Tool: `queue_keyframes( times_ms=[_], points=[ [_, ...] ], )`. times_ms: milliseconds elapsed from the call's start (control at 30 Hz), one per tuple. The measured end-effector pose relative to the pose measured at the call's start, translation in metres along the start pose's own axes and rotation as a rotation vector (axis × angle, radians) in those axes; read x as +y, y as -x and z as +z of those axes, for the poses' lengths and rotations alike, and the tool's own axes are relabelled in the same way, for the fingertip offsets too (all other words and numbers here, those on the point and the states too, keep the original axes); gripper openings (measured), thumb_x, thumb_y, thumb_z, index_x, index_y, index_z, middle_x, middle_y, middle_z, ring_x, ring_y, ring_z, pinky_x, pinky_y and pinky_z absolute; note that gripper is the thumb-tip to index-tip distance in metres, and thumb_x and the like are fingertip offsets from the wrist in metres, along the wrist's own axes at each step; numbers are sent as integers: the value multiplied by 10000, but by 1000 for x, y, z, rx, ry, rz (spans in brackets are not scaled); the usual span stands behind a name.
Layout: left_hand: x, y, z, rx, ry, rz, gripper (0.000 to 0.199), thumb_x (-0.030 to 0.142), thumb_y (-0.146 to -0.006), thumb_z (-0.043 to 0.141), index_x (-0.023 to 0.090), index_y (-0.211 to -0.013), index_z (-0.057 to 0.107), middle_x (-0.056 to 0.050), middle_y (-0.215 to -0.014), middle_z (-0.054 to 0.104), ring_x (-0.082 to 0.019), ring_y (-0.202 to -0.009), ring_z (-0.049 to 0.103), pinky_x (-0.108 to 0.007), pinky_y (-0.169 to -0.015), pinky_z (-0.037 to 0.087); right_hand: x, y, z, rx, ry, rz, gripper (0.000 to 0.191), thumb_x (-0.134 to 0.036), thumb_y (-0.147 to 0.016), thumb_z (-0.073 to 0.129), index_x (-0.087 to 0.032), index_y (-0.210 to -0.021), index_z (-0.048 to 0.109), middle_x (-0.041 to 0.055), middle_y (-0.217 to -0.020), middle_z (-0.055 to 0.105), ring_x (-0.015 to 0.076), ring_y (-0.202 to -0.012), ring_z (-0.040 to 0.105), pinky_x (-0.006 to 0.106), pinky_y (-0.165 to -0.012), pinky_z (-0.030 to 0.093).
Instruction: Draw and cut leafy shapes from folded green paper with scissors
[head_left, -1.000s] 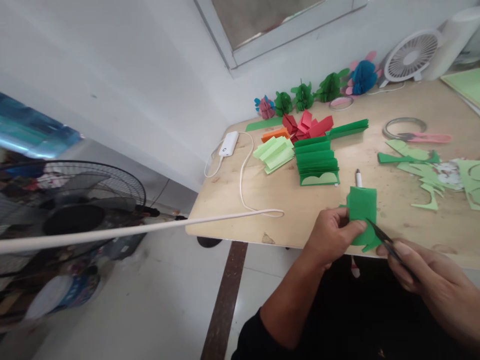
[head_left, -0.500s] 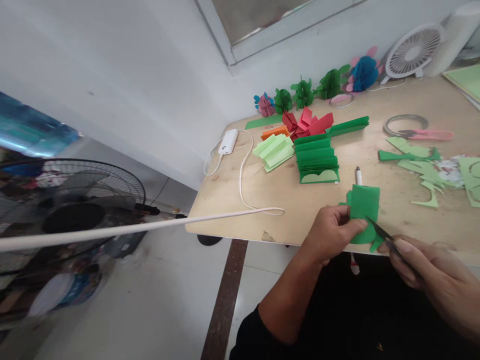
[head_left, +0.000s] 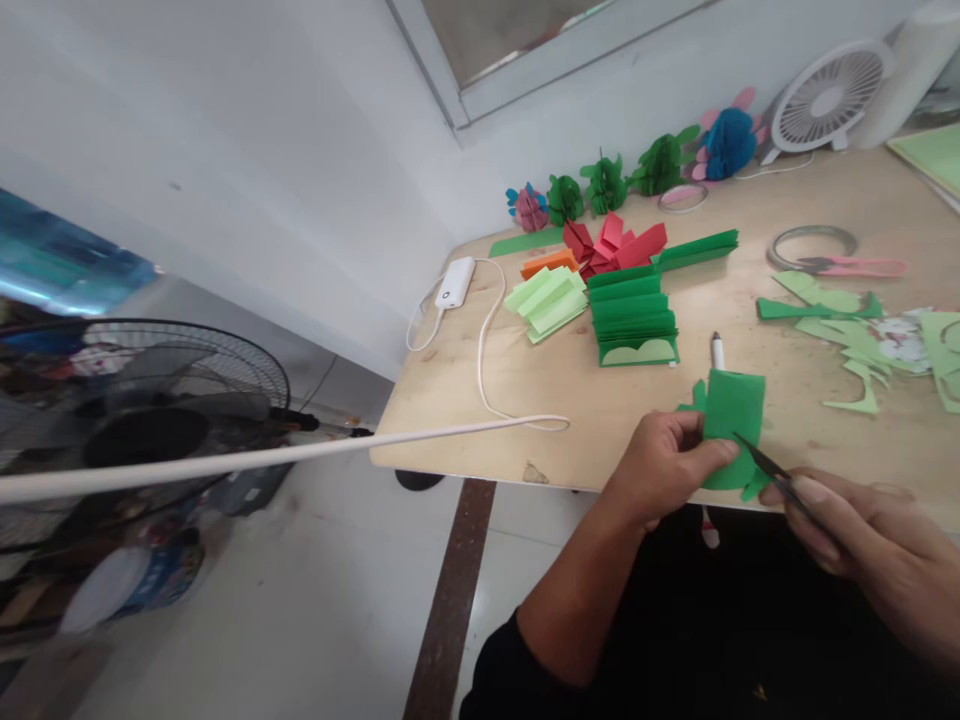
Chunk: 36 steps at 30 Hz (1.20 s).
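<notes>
Between the thumb and fingers of my left hand [head_left: 671, 462] is a folded piece of green paper [head_left: 735, 405], held upright over the table's front edge. My right hand [head_left: 847, 520] grips a pair of dark scissors [head_left: 784, 482], and their blades lie across the lower part of the paper. A cut strip of green paper hangs by the blades. The scissor handles are mostly hidden in my fingers. Just beyond the paper lies a white pen [head_left: 718, 352]. A pleated green paper stack [head_left: 634, 310] stands to the left of it.
Light green pleated paper [head_left: 551, 300], red folded papers [head_left: 615, 245] and finished paper figures [head_left: 606, 183] line the back. Right are paper scraps [head_left: 844, 335], a tape ring [head_left: 810, 245] and a small white fan [head_left: 829, 100]. A white cable [head_left: 300, 455] crosses the left edge near a floor fan [head_left: 150, 420].
The green paper has shifted slightly right and tilted a little. Both hands moved slightly right with it, and the scissors stay at the cut.
</notes>
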<state>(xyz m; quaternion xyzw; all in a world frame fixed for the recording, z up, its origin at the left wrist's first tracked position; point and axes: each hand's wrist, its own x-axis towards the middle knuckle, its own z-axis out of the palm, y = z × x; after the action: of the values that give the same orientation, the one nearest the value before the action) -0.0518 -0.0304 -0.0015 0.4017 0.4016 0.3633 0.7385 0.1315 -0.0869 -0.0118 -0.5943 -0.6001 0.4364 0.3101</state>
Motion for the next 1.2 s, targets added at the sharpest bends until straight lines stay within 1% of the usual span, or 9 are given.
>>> queue_keyframes(
  times_ms=[100, 233, 300, 467, 567, 767, 900, 1033, 1200],
  points=[
    [1, 0, 0, 16, 12, 16, 356, 450, -643, 803, 130, -767, 708, -14, -715, 637, -121, -661, 527, -269, -679, 418, 4, 1, -2, 6, 0, 7, 611, -704, -899, 422, -272, -469, 469, -11, -455, 451, 158, -392, 459, 312, -421, 388],
    [4, 2, 0, 70, 12, 41, 372, 469, -639, 815, 152, -645, 620, 20, -629, 567, -92, -600, 459, -243, -611, 362, 8, 0, -3, -15, -5, 2, 610, -706, -900, 417, -271, -474, 456, -13, -463, 443, 153, -394, 443, 311, -417, 380],
    [6, 3, 0, 79, 15, 42, 381, 465, -631, 820, 160, -618, 592, 30, -608, 545, -85, -588, 440, -241, -601, 349, 8, -1, -4, -31, -9, 8, 608, -707, -902, 411, -270, -480, 452, -14, -471, 437, 153, -399, 440, 310, -418, 380],
    [9, 4, 1, 81, 44, 49, 336, 412, -643, 787, 170, -595, 560, 39, -594, 524, -78, -572, 424, -242, -603, 365, 11, -1, -5, -59, -6, 40, 602, -708, -901, 414, -265, -497, 474, -10, -501, 449, 157, -434, 463, 305, -441, 395],
    [10, 3, 1, 77, 47, 51, 320, 395, -646, 781, 170, -590, 561, 37, -587, 527, -79, -565, 431, -239, -600, 374, 12, -1, -6, -49, -6, 47, 621, -730, -891, 401, -266, -483, 469, -10, -491, 441, 155, -425, 449, 307, -435, 388],
    [11, 3, 1, 78, 44, 27, 315, 414, -626, 803, 153, -657, 630, 23, -623, 574, -85, -576, 460, -240, -604, 382, 6, -2, -5, -56, 13, 36, 624, -739, -883, 401, -266, -483, 477, -6, -484, 454, 159, -424, 465, 307, -428, 394],
    [11, 4, 1, 80, 51, 29, 348, 433, -617, 812, 156, -625, 601, 34, -601, 548, -75, -562, 441, -232, -593, 372, 4, -3, -4, -38, 0, 0, 628, -726, -893, 403, -269, -465, 459, -6, -463, 455, 154, -403, 445, 308, -411, 374],
    [12, 5, 1, 85, 45, 16, 390, 470, -601, 831, 156, -631, 602, 31, -608, 558, -80, -570, 452, -237, -593, 369, 4, -2, -3, -31, -11, 19, 609, -725, -881, 436, -272, -476, 464, -11, -466, 458, 155, -407, 439, 305, -407, 362],
    [10, 4, 1, 79, 70, 24, 417, 487, -593, 848, 157, -613, 594, 30, -608, 566, -82, -574, 461, -249, -620, 387, 2, -3, -1, -17, -1, 19, 622, -739, -874, 426, -275, -460, 453, -1, -461, 447, 163, -416, 431, 311, -416, 371]
  ],
)
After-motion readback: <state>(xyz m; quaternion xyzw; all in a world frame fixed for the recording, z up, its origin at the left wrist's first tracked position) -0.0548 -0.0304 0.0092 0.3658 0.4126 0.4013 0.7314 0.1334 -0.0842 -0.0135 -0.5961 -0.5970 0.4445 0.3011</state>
